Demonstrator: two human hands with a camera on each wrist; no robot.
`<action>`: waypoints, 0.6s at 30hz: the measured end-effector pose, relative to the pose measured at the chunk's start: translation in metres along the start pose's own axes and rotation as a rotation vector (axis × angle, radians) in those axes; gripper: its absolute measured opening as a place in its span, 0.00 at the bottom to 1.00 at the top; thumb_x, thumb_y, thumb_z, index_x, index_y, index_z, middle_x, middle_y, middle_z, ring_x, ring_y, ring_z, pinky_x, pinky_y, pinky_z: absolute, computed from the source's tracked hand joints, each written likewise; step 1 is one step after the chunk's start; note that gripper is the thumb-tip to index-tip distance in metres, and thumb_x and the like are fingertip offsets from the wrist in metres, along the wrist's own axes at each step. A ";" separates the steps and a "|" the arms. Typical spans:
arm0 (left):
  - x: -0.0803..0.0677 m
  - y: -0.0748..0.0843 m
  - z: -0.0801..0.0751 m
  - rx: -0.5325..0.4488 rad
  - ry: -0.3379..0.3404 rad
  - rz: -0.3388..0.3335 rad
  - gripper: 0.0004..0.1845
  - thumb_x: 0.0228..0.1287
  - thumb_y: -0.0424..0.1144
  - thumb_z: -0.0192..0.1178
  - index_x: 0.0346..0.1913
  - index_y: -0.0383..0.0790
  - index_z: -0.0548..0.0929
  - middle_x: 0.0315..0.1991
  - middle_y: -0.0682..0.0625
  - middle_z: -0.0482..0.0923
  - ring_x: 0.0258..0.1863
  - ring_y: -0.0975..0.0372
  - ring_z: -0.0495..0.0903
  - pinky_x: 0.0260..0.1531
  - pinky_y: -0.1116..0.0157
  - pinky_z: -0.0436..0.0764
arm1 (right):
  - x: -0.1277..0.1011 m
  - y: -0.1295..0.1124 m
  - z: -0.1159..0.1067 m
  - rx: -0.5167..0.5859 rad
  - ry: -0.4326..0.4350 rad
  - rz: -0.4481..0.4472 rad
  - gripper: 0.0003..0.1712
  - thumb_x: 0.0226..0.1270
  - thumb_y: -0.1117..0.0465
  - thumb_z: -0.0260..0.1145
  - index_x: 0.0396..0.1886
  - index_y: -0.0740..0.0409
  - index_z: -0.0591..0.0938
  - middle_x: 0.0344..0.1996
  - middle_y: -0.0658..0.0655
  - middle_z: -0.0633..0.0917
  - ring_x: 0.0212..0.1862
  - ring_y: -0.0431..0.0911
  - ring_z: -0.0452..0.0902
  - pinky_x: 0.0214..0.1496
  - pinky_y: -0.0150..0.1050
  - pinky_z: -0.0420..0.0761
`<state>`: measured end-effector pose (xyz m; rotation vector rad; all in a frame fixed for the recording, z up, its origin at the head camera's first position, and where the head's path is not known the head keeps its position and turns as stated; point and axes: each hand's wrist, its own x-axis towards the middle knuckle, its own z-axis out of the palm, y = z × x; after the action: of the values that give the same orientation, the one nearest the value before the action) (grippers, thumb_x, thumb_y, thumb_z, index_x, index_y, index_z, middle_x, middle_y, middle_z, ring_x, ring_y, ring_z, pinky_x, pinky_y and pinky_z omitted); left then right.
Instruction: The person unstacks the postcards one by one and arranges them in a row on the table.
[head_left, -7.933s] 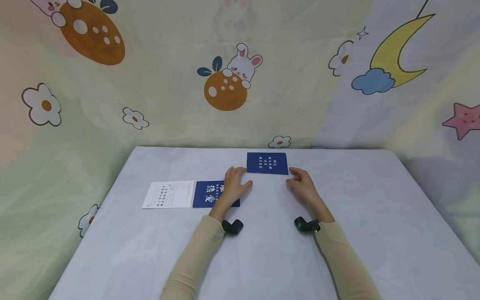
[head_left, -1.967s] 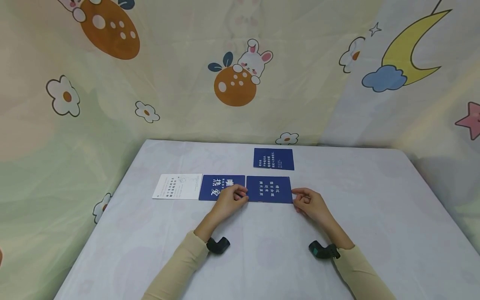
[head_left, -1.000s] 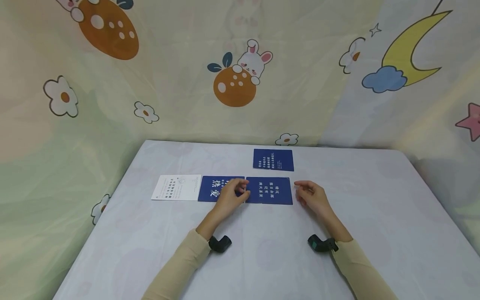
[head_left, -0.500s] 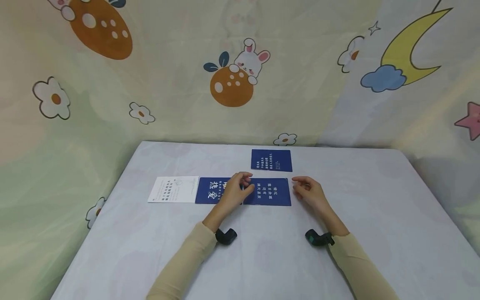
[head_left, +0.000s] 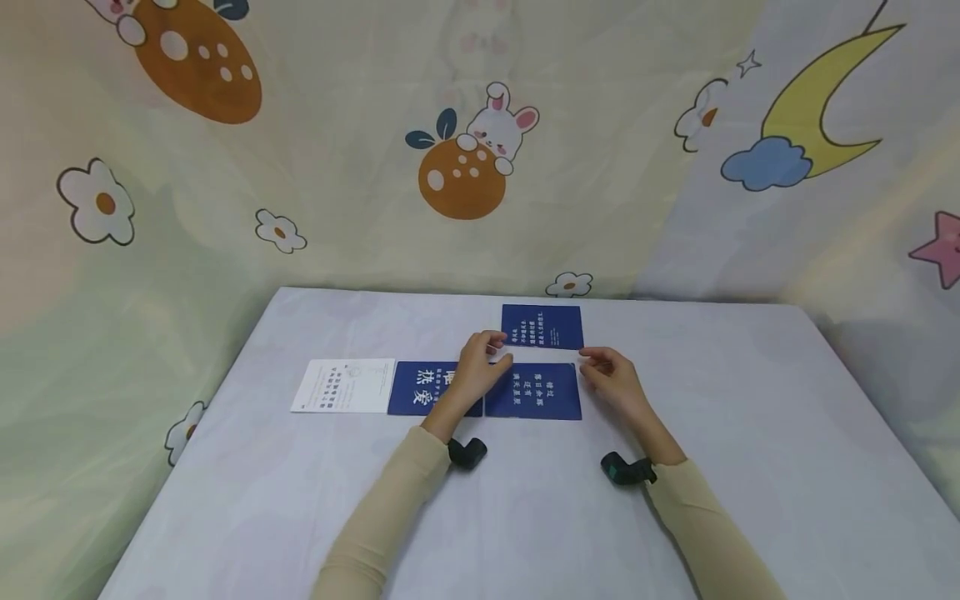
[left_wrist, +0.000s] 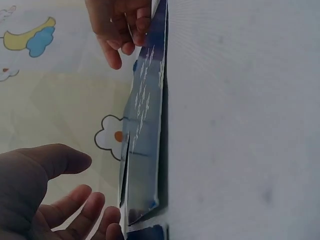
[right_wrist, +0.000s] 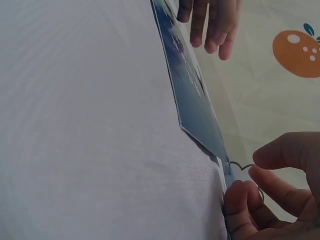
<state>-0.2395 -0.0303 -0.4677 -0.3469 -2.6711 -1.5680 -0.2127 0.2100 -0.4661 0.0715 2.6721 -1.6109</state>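
In the head view, a blue card with white writing [head_left: 547, 325] lies near the table's back edge. My left hand [head_left: 474, 367] reaches to its left front corner, thumb and fingers apart. My right hand [head_left: 613, 382] is at its right front corner, fingers loosely bent. In front of it another blue card [head_left: 555, 398] lies flat, with the left hand over its upper left part. Left of that sits a blue card with large characters [head_left: 411, 390], partly hidden by the left hand. In the right wrist view, the right thumb and fingers [right_wrist: 280, 190] hold nothing visible.
A white printed card [head_left: 343, 386] ends the front row on the left. The cards lie on a white-covered table [head_left: 540, 525], with a printed cloth [head_left: 345, 150] hanging behind it. A wrist camera [head_left: 626, 469] is worn on the right wrist.
A blue card from the back has come down to the right end of the front row, exposing another at the back. Both hands have since left it and moved up toward the back card.
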 end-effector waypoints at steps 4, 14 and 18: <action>0.004 -0.003 0.003 0.008 -0.001 -0.013 0.22 0.63 0.34 0.62 0.59 0.31 0.75 0.48 0.40 0.74 0.49 0.51 0.74 0.55 0.56 0.75 | 0.004 -0.002 0.002 -0.019 0.050 -0.036 0.19 0.69 0.68 0.58 0.57 0.70 0.76 0.44 0.66 0.77 0.43 0.52 0.73 0.34 0.25 0.73; 0.006 -0.015 0.009 0.022 0.024 -0.040 0.27 0.62 0.35 0.63 0.62 0.28 0.73 0.52 0.37 0.69 0.49 0.51 0.72 0.54 0.54 0.72 | 0.015 0.006 0.001 -0.072 0.070 -0.034 0.24 0.66 0.69 0.60 0.60 0.74 0.74 0.47 0.70 0.76 0.41 0.51 0.73 0.36 0.27 0.71; 0.008 -0.017 0.008 0.049 0.019 -0.031 0.28 0.62 0.36 0.63 0.63 0.27 0.72 0.56 0.37 0.68 0.52 0.50 0.70 0.57 0.53 0.71 | 0.018 0.008 0.003 -0.111 0.033 -0.040 0.27 0.67 0.67 0.60 0.63 0.76 0.71 0.53 0.72 0.70 0.44 0.52 0.69 0.42 0.33 0.69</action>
<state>-0.2497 -0.0298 -0.4856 -0.2891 -2.7074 -1.5029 -0.2301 0.2115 -0.4753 0.0434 2.8000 -1.4804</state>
